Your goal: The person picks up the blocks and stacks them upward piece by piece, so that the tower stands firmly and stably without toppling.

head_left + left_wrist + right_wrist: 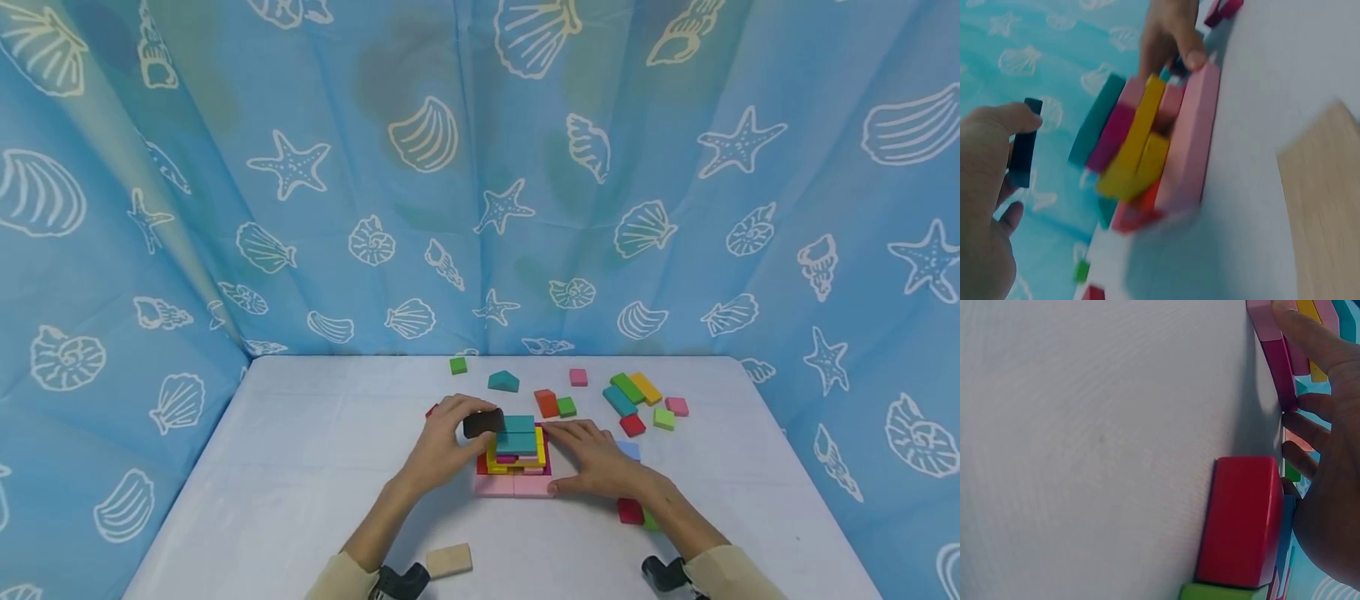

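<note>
In the head view, a layered stack of toy blocks stands on the table, pink at the base, with yellow above and teal on top. My left hand pinches a dark rectangular block between thumb and fingers, beside the stack's upper left. In the left wrist view, that dark block is held up, apart from the teal layer. My right hand lies along the stack's right side with fingers extended, its thumb by the front pink block. The stack's far side is hidden.
Loose coloured blocks lie behind and right of the stack, including a teal block and a red block. Another red block lies below my right wrist. A plain wooden block is near the front. A shell-patterned curtain backs the table.
</note>
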A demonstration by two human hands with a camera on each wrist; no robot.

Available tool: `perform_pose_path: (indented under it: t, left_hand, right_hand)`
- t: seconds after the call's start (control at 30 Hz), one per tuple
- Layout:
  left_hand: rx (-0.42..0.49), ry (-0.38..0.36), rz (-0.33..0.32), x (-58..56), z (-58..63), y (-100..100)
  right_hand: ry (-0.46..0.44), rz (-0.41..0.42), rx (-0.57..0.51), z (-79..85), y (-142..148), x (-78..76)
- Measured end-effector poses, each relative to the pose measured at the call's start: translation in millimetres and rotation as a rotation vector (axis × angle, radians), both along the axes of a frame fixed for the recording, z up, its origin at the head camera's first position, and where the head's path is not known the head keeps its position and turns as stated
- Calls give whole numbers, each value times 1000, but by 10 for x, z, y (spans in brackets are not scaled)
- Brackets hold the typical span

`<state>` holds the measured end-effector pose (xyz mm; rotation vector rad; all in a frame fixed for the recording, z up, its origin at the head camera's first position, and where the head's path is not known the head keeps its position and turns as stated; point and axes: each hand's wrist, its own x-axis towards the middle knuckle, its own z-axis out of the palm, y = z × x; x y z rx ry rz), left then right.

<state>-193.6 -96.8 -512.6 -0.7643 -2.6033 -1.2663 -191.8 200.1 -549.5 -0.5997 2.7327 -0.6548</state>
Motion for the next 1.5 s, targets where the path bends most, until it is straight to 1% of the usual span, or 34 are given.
perform_pose_path:
  t: [0.1,0.2,0.43,0.6,0.73,1.0,1.13,1.5]
  left_hand:
    - [0,-7,-9,-34,13,161]
    - [-19,-15,-13,-58,25,281]
    - [-72,-82,-28,-109,33,415]
    - [-79,-90,-26,-121,5,443]
    - [-79,-83,-18,-131,-18,451]
    - [-99,-59,-26,-152,-48,464]
    - [-104,-42,-27,-157,-54,463]
    - [-108,-39,-14,-164,-60,476]
  right_hand:
    - [3,-3,4,-10,6,-2]
    - [13,0,14,-29,13,-12]
    - [10,2,12,-44,16,-27]
    - [11,6,10,-43,16,-27]
    - [13,4,10,-39,19,-27]
    - [11,8,7,-39,25,-20]
    - [14,8,6,-33,24,-17]
    - [12,10,-1,-20,24,-12]
